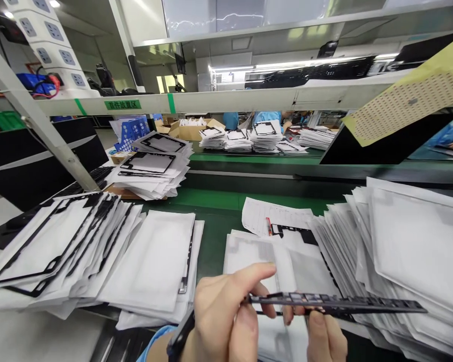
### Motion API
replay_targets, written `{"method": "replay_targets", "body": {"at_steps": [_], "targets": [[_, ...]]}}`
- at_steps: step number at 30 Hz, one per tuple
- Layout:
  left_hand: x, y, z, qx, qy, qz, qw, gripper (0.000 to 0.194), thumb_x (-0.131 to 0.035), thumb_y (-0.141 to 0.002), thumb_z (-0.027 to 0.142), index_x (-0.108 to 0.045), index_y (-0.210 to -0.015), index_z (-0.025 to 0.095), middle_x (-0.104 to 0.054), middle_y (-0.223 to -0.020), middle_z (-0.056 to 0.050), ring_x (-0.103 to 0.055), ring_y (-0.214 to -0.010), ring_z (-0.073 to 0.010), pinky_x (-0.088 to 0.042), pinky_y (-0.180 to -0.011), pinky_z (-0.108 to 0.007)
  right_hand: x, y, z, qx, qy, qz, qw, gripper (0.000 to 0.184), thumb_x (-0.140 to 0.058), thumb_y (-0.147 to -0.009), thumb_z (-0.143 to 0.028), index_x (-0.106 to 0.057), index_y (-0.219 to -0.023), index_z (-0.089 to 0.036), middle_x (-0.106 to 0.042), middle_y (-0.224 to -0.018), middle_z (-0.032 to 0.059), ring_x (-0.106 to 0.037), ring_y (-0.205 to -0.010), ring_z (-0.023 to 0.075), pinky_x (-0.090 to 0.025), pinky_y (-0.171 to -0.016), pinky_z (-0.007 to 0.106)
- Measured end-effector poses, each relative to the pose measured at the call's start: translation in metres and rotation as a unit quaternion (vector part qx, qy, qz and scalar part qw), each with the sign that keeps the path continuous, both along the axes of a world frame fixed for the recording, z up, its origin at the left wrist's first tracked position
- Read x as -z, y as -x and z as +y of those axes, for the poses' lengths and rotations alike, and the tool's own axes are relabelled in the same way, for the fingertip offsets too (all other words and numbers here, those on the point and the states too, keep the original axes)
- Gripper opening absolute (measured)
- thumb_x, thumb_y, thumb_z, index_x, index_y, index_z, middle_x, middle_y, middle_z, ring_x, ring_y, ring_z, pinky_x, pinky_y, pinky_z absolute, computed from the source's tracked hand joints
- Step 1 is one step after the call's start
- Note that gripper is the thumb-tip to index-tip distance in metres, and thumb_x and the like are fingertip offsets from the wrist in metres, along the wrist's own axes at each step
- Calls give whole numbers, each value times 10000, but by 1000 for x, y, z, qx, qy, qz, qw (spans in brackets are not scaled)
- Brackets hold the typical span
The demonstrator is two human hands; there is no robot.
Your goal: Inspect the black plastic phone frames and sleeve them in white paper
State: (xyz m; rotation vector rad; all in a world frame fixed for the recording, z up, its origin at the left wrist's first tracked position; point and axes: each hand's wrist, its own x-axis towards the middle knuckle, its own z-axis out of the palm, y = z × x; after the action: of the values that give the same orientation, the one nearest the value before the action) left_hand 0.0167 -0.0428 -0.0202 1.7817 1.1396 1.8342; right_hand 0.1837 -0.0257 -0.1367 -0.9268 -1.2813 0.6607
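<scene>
A thin black frame [347,304] is held nearly edge-on in front of me, with small cut-outs along its side. My left hand [222,311] grips its left end between thumb and curled fingers, while the index finger stretches out above it. Around its lower middle edge the fingers of my right hand [326,337] are closed in a pinch. Below and behind the hands lie translucent white sleeves [245,249]. Another black frame [294,234] rests partly covered there, beside a printed sheet [264,213] with a red pen-like item on it.
Tall stacks of white sleeves [419,241] stand close on the right. To the left are a stack with black frames [41,236] and a sleeve pile [154,256]. A white rail [226,100] crosses the bench; a yellow dotted sheet [419,95] hangs at upper right.
</scene>
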Motion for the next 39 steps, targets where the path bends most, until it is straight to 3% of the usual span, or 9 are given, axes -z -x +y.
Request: {"method": "replay_targets", "body": {"at_steps": [2, 7, 16, 27, 32, 39], "targets": [[-1, -4, 1, -6, -40, -10, 999, 355, -380, -1044, 356, -692, -1189, 268, -719, -685, 2, -530, -455, -109, -569, -653, -260, 2, 2, 1, -11, 15, -12, 1000, 404, -375, -1077, -427, -588, -794, -235, -576, -689, 19, -546, -679, 204, -420, -697, 355], [-1, -15, 3, -21, -60, -30, 998, 342, -384, -1047, 335, -674, -1224, 291, -741, -708, 6, -668, -578, -135, -571, -634, -239, 8, 3, 3, -36, 35, -21, 999, 417, -365, -1073, -446, -586, -794, -228, -591, -679, 27, -564, -666, 216, -447, -688, 360], [-1, -10, -6, -55, -8, 25, 998, 328, -427, -1026, 327, -708, -1193, 296, -717, -679, 11, -557, -440, -122, -579, -649, -269, 5, 9, 0, -12, 52, -29, 998, 428, -379, -1060, -503, -563, -779, -238, -601, -627, 14, -568, -582, 203, -451, -623, 344], [-3, -7, 1, -40, -4, -27, 999, 341, -464, -1023, 365, -769, -1094, 229, -710, -628, -12, -499, -385, -122, -560, -556, -273, 8, 8, 2, -8, 46, -28, 998, 424, -381, -1059, -519, -558, -804, -229, -585, -625, 2, -532, -549, 176, -433, -590, 327], [2, -7, 3, -72, -41, -28, 996, 305, -472, -1024, 349, -759, -1109, 290, -706, -613, 33, -531, -402, -118, -536, -553, -266, 11, 8, 2, -11, 45, -32, 998, 398, -385, -1066, -487, -582, -839, -226, -578, -632, -4, -530, -559, 172, -436, -599, 317], [-3, -15, 2, -139, -106, 34, 984, 293, -448, -1030, 317, -722, -1032, 213, -681, -581, 31, -528, -394, -95, -424, -457, -244, 16, 7, 5, -39, 32, -42, 998, 408, -384, -1069, -465, -587, -806, -227, -597, -664, 13, -564, -625, 189, -444, -621, 316]]}}
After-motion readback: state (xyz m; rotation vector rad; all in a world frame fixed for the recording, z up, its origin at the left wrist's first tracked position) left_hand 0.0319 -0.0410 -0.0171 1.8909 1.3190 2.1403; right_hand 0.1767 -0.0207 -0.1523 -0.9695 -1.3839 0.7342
